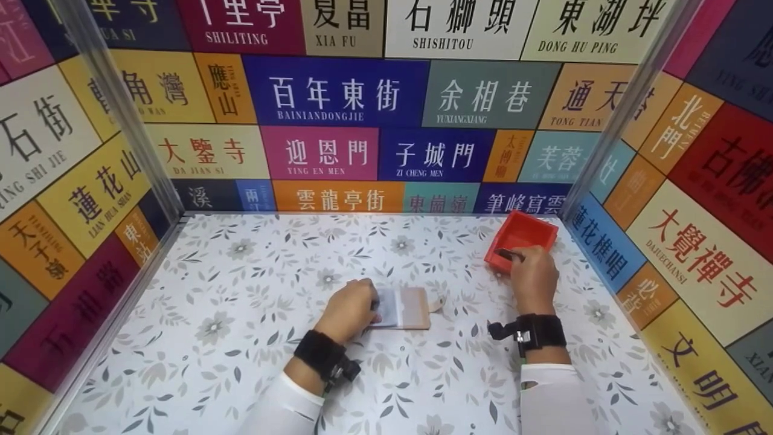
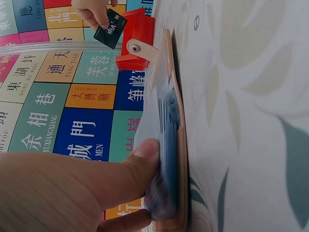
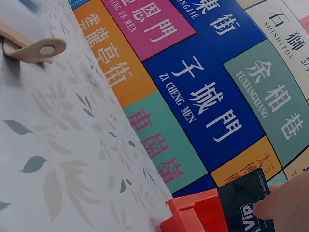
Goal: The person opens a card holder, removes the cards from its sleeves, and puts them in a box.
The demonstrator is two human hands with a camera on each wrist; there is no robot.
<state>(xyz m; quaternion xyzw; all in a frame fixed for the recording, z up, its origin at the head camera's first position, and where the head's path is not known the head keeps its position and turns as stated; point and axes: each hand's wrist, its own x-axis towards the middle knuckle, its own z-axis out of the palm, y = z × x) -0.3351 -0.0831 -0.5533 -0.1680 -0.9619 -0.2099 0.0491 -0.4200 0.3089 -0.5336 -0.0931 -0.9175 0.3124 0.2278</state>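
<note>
White sleeves (image 1: 546, 396) reach in from six o'clock, a black band (image 1: 539, 332) strapped round each wrist. Near the middle of the floral table (image 1: 241, 374), the left hand (image 1: 347, 308) pinches the clear pages (image 1: 391, 307) of a tan card holder (image 1: 423, 320), whose snap strap (image 1: 436, 304) sticks out at three o'clock. Off at two o'clock from it, the right hand (image 1: 535, 272) pinches a black card (image 3: 241, 203) by one end at a red tray (image 1: 520, 228); whether card and tray touch, I can't tell. Sign-printed panels (image 1: 338, 93) rise at twelve.
</note>
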